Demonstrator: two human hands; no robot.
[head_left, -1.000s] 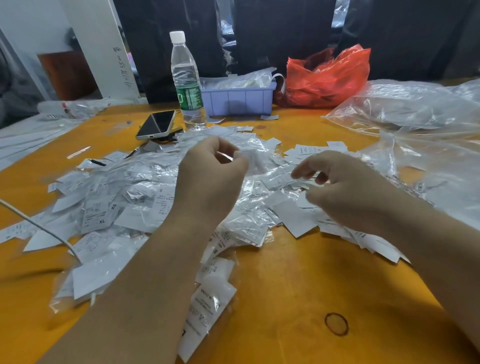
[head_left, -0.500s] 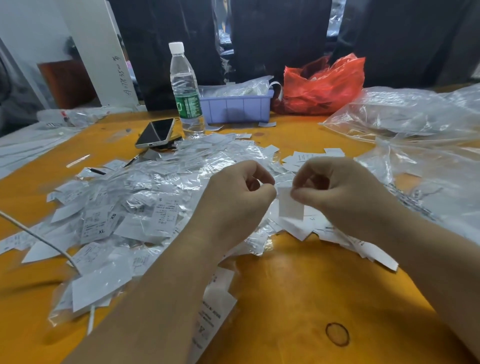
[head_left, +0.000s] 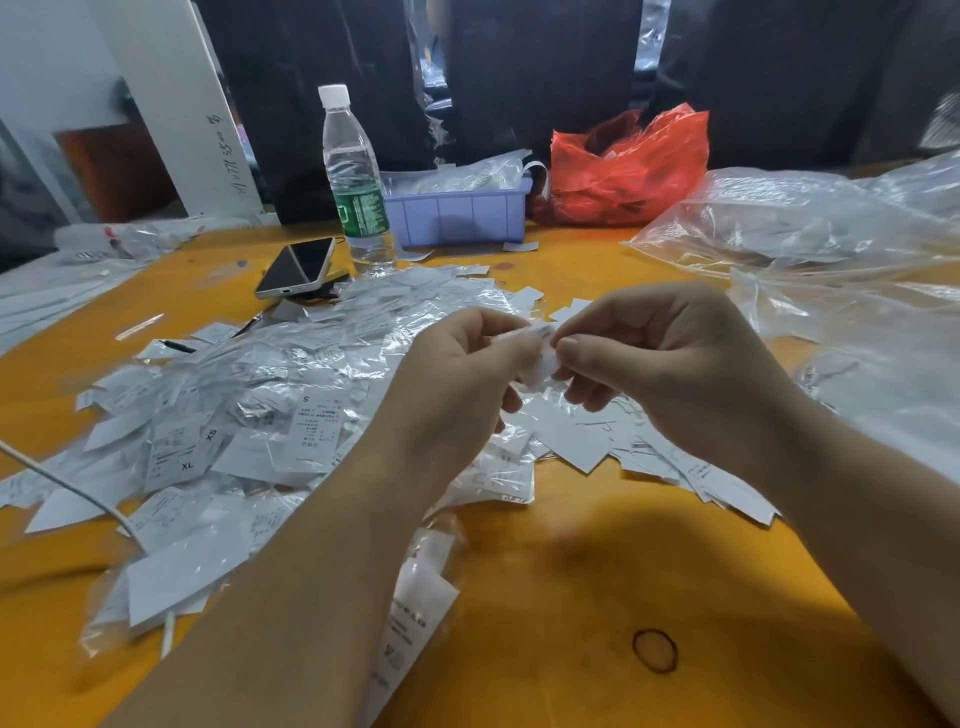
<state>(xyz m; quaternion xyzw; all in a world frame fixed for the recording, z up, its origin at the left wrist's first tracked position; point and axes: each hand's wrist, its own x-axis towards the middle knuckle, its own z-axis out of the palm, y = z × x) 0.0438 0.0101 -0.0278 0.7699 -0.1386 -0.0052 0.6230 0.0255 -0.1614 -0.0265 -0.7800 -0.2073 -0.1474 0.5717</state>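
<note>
A big heap of white size labels, many in small clear sleeves, covers the orange table. Above its right part my left hand and my right hand meet. Between their fingertips they pinch one small white label, which looks partly folded or inside a clear sleeve; my fingers hide most of it. Both hands are raised off the table.
A water bottle, a phone, a lilac bin and a red plastic bag stand at the back. Large clear bags lie on the right. A white cable crosses the left; a rubber band lies near.
My hands came together from the heap and lifted one label. It hung flat from my right hand half a second ago; now both hands pinch it close together, higher up.
</note>
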